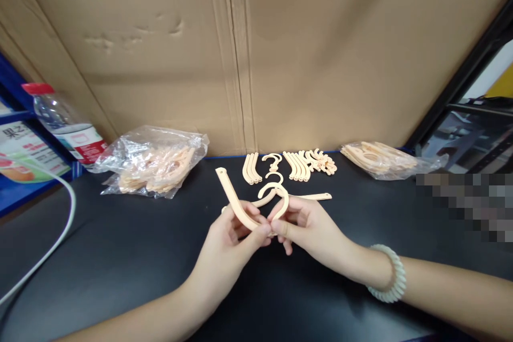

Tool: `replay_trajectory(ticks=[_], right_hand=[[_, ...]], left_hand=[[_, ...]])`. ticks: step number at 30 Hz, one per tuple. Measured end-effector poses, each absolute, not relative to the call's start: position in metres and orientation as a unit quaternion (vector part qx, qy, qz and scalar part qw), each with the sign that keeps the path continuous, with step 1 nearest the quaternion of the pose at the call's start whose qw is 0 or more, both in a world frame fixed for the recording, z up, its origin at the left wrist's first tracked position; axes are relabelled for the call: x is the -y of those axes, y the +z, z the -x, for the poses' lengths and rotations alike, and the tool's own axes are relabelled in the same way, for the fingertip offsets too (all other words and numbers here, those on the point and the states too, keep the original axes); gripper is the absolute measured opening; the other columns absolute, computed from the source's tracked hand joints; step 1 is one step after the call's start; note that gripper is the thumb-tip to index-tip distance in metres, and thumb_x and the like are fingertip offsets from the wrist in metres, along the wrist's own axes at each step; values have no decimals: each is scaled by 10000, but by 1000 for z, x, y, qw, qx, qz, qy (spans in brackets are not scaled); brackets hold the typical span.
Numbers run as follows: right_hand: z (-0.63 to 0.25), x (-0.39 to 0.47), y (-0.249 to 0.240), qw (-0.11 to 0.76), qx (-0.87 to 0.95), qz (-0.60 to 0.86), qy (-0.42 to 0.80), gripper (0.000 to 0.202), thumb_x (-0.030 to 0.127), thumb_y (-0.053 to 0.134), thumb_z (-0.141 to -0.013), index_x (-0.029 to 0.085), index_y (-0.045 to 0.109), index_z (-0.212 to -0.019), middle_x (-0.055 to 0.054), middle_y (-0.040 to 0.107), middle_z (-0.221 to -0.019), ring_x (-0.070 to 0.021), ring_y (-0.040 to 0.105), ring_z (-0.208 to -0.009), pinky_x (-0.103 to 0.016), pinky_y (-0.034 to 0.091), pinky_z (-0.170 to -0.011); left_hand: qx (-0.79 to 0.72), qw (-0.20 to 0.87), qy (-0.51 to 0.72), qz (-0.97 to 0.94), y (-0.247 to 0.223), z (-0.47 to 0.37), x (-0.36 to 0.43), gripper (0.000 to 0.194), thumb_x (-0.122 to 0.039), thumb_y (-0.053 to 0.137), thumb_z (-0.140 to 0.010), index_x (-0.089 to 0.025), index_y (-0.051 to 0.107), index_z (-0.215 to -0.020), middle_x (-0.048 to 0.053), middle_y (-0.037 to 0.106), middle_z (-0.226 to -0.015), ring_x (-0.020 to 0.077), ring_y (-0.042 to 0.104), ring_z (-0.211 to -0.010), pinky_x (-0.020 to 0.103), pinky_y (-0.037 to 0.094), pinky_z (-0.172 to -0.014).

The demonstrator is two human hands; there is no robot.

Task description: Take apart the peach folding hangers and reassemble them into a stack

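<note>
Between thumb and fingers, my left hand [236, 235] pinches a cream-coloured hanger arm [231, 195], its free end pointing up and left. My right hand [306, 222] grips a matching hanger hook [284, 197] by its lower end. The two pieces meet at my fingertips, which hide the joint, so I cannot tell whether they are joined. Just behind my hands a hanger [312, 196] with its arms spread lies on the black table. Farther back are a row of hanger arms [251, 168], loose hooks [273, 160], another row of arms [296, 165] and a pile of small hooked pieces [321, 162].
Clear plastic bags of hanger parts lie at the back left [160, 163] and back right [377, 159]. A red-capped bottle [66, 123] leans at the left, near a white cable [70, 214]. A cardboard wall [320, 64] closes off the table's [120, 267] far side.
</note>
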State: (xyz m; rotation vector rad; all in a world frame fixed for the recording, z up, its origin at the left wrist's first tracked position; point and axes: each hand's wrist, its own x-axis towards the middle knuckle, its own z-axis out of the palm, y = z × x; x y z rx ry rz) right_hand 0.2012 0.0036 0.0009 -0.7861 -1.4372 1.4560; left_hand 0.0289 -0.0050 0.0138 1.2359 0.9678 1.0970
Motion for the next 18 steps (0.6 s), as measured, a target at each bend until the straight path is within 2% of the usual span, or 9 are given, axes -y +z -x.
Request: replay_trajectory(ticks=[2, 4, 6, 7, 9, 11, 15, 18], right_hand=[[-205, -8, 4, 449, 588, 316, 594, 287, 413, 738, -806, 169, 634, -915, -11, 636, -733, -134, 611, -597, -238, 537, -502], [-216, -20, 9, 462, 624, 321, 542, 267, 402, 668, -870, 185, 638, -1024, -23, 664, -769, -152, 635, -623, -271, 554, -540], [-234, -39, 14, 484, 698, 347, 397, 217, 367, 562, -946, 205, 648, -1063, -38, 673, -822, -169, 642, -679, -310, 562, -610], [-243, -51, 15, 480, 743, 366, 291, 193, 330, 538, -962, 215, 659, -1057, -51, 675, -880, -183, 645, -746, -344, 560, -697], [-260, -74, 15, 416, 826, 369, 90, 160, 255, 538, -948, 216, 685, -996, -82, 668, -954, -244, 616, -914, -440, 514, -856], [-271, -92, 10, 334, 871, 360, -29, 178, 196, 527, -933, 192, 696, -988, -124, 654, -1025, -286, 573, -989, -489, 492, -878], [-274, -107, 0, 238, 900, 353, -94, 225, 112, 501, -923, 180, 712, -963, -114, 685, -952, -290, 553, -1001, -482, 490, -869], [-271, -107, -3, 249, 897, 360, -59, 241, 91, 499, -912, 172, 725, -913, -104, 703, -876, -288, 561, -960, -472, 487, -851]], left_hand=[[-420, 597, 447, -517, 15, -29, 6, 299, -296, 815, -685, -170, 589, -834, 0, 680, -733, 161, 676, -720, 277, 560, -704], [-426, 612, 436, -503, 15, -28, 5, 271, -288, 828, -674, -159, 635, -812, 7, 687, -735, 153, 671, -725, 266, 551, -725], [-429, 624, 430, -491, 13, -28, 3, 241, -293, 827, -681, -151, 688, -817, 18, 698, -756, 146, 668, -741, 256, 545, -749], [-430, 633, 425, -484, 12, -28, 2, 237, -299, 824, -688, -150, 713, -835, 28, 708, -773, 149, 671, -757, 258, 545, -765], [-430, 650, 410, -474, 11, -27, 2, 258, -310, 824, -692, -145, 745, -873, 53, 728, -806, 161, 680, -788, 272, 546, -799], [-425, 664, 400, -467, 10, -27, 2, 278, -309, 837, -678, -138, 753, -881, 64, 737, -810, 167, 685, -795, 282, 549, -811], [-420, 677, 407, -446, 11, -27, 2, 258, -279, 864, -640, -135, 721, -799, 42, 722, -757, 145, 676, -746, 265, 551, -775], [-415, 682, 418, -433, 13, -28, 2, 262, -264, 871, -629, -143, 681, -763, 11, 698, -739, 123, 663, -723, 247, 546, -753]])
